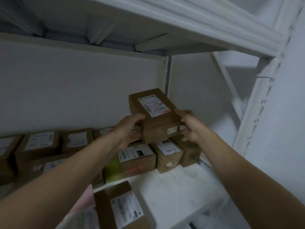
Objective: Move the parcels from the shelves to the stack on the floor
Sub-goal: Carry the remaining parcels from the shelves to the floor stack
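A brown parcel [154, 113] with a white label is lifted above the shelf, tilted, near the shelf's right end. My left hand [130, 129] grips its left side with the thumb on top. My right hand [189, 126] holds its right side, thumb over the top edge and fingers underneath. Below it, several more brown labelled parcels [137, 156] sit in rows on the white shelf [173, 187], reaching to the left edge of view.
The white shelf above [181, 19] hangs close overhead. A slotted white upright post [257, 103] stands at the right. Another brown parcel [122, 207] lies at the bottom, close to me, beside something pink [85, 197].
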